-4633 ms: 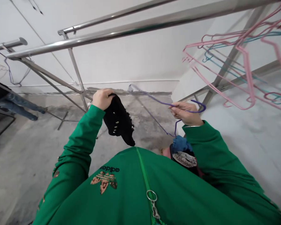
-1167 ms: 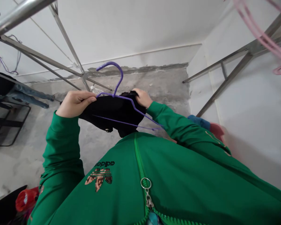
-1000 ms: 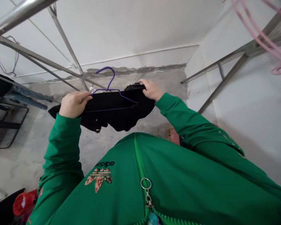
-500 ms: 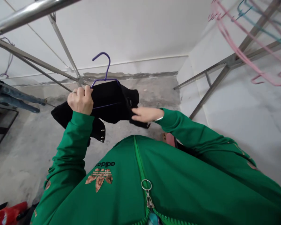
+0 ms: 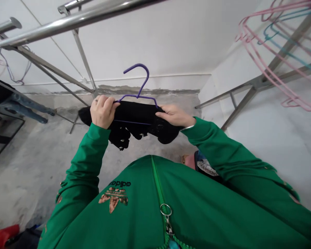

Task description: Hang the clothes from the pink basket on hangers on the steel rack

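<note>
A black garment (image 5: pixel 134 111) with shiny metal fasteners along its lower edge hangs on a purple hanger (image 5: pixel 147 77) in front of me. The hanger's hook points up, and its lower bar shows across the black cloth. My left hand (image 5: pixel 103 111) grips the garment and hanger at the left shoulder, thumb and fingers pinched together. At the right shoulder my right hand (image 5: pixel 175 116) pinches the cloth close to the hanger's sloping arm. Parts of the garment behind and below my hands are hidden.
A metal clothes rail (image 5: pixel 75 22) crosses the upper left. Pink hangers (image 5: pixel 269 69) and teal hangers (image 5: pixel 287 46) hang at the right by a metal frame (image 5: pixel 238 107). Jeans-clad legs of a person (image 5: pixel 26 103) show at far left. Red cloth (image 5: pixel 5 235) lies lower left.
My right hand has moved up and right from the garment's side to its right shoulder, now gripping it. The hanger and garment have shifted right in view and sit more level.
</note>
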A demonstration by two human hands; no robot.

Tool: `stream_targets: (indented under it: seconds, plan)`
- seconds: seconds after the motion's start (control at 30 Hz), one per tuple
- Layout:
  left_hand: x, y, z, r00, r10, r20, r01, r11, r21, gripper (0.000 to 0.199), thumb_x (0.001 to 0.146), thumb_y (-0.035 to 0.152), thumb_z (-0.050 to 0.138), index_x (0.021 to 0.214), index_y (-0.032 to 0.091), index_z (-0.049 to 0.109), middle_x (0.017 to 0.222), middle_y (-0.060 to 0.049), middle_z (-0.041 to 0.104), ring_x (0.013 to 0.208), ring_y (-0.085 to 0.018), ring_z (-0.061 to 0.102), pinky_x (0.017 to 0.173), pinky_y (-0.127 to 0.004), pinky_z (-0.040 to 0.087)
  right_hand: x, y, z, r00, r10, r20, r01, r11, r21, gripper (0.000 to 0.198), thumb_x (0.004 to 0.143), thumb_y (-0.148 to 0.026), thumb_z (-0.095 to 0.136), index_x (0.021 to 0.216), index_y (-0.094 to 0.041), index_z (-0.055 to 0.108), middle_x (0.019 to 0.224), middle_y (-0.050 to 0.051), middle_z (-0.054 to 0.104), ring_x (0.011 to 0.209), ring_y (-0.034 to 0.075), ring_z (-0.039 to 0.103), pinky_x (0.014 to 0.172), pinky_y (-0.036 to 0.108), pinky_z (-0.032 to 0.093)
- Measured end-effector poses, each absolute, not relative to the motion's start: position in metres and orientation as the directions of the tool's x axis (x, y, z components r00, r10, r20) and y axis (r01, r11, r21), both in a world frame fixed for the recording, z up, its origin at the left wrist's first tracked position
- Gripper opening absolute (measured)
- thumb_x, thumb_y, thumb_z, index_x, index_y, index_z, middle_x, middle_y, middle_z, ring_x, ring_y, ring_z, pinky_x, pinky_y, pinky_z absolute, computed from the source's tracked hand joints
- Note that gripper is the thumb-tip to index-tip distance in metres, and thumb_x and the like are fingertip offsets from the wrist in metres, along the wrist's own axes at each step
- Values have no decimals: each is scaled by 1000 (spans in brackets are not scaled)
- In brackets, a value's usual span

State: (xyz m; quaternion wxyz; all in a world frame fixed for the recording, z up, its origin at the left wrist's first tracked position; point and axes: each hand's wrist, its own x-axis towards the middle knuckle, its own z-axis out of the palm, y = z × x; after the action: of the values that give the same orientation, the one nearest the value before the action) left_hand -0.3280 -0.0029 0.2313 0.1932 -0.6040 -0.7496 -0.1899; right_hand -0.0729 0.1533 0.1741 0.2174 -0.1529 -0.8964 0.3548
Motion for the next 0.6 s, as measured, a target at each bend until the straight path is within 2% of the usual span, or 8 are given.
stream_targets:
  seconds: [0.07, 0.13, 0.2, 0.27, 0.37, 0.47, 0.6]
  plan:
    - [-329, -3, 226, -272, 814, 513, 957, 285, 54, 41, 86, 43, 53, 121, 21, 53, 120, -15, 52, 122, -34, 43, 102, -49, 32, -71, 149, 173, -821, 475, 316, 151, 715, -683, 33, 91, -41, 44, 96, -16, 66, 86, 6, 69, 80, 20, 62, 72, 31, 48]
    - [-331, -5, 212, -374, 785, 494, 912, 409, 42, 59, 79, 33, 60, 133, 18, 43, 134, -19, 43, 130, -37, 34, 106, -53, 27, -67, 149, 175, -794, 486, 365, 168, 752, -637, 31, 92, -38, 45, 96, -16, 66, 84, 5, 69, 77, 19, 62, 69, 30, 47]
    - [-333, -8, 194, -472, 768, 433, 861, 508, 38, 72, 71, 21, 60, 138, 14, 37, 140, -21, 38, 133, -39, 31, 106, -54, 28, -63, 152, 179, -772, 483, 413, 186, 793, -580, 30, 92, -36, 46, 97, -16, 67, 86, 5, 70, 78, 19, 63, 68, 30, 47]
    - [-337, -11, 181, -537, 764, 357, 829, 556, 57, 76, 64, 13, 59, 137, 12, 37, 141, -23, 37, 132, -40, 34, 102, -53, 34, -60, 157, 180, -752, 479, 452, 219, 829, -514, 30, 92, -35, 45, 101, -17, 67, 91, 5, 71, 82, 20, 65, 70, 30, 48]
    - [-344, -14, 182, -592, 760, 269, 804, 580, 130, 70, 62, 10, 56, 130, 12, 43, 132, -23, 45, 121, -39, 48, 89, -49, 45, -55, 163, 179, -732, 479, 485, 311, 868, -387, 32, 93, -35, 43, 106, -18, 67, 97, 6, 72, 86, 22, 66, 72, 31, 49]
    - [-349, -15, 197, -611, 762, 213, 791, 587, 172, 56, 65, 11, 53, 120, 13, 48, 115, -18, 56, 106, -34, 58, 84, -45, 49, -54, 166, 175, -724, 491, 484, 400, 871, -285, 33, 94, -38, 41, 102, -19, 67, 91, 6, 72, 82, 23, 66, 67, 31, 48]
    - [-340, -22, 211, -481, 863, 154, 877, 470, 102, 41, 70, 13, 52, 111, 14, 51, 94, -11, 62, 93, -29, 63, 79, -39, 50, -55, 165, 168, -654, 539, 531, 453, 841, -296, 34, 95, -39, 39, 100, -18, 66, 87, 7, 71, 79, 23, 66, 66, 32, 49]
